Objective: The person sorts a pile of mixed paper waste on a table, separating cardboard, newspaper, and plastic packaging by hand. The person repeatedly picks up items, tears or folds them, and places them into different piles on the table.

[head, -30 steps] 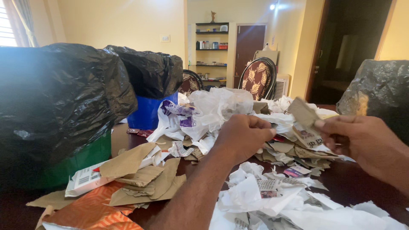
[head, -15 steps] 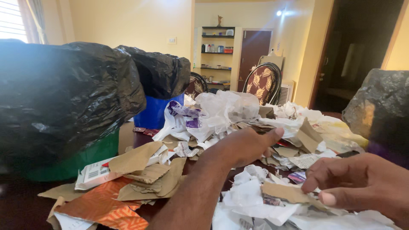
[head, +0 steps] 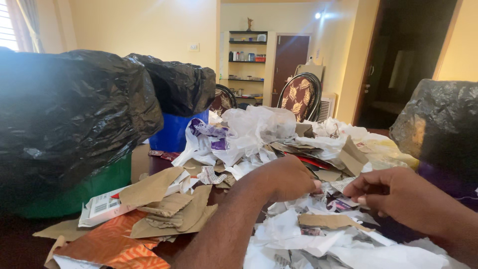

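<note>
1. A yellow-walled room with a far shelf [head: 247, 52] and a patterned chair [head: 301, 96]; near is a dark table [head: 15, 244] heaped with torn paper, card and plastic.
2. Left hand [head: 285, 178] sits mid-table, knuckles up, fingers curled down into white paper scraps [head: 298, 224]. I cannot tell what it grips.
3. Right hand [head: 393, 194] is just right of it, fingertips pinched narrow over the scraps.
4. Half a second earlier the left hand reached farther with fingers straight; it has since drawn back and curled. The right hand has risen from the brown card strip [head: 328, 220], which now lies loose on the paper.
5. Left: two bins, green [head: 74, 192] and blue [head: 174, 133], lined with crinkled glossy black bags. A white plastic bag [head: 249, 132] billows mid-heap; flat brown card pieces [head: 169, 204] lie near-left.
</note>
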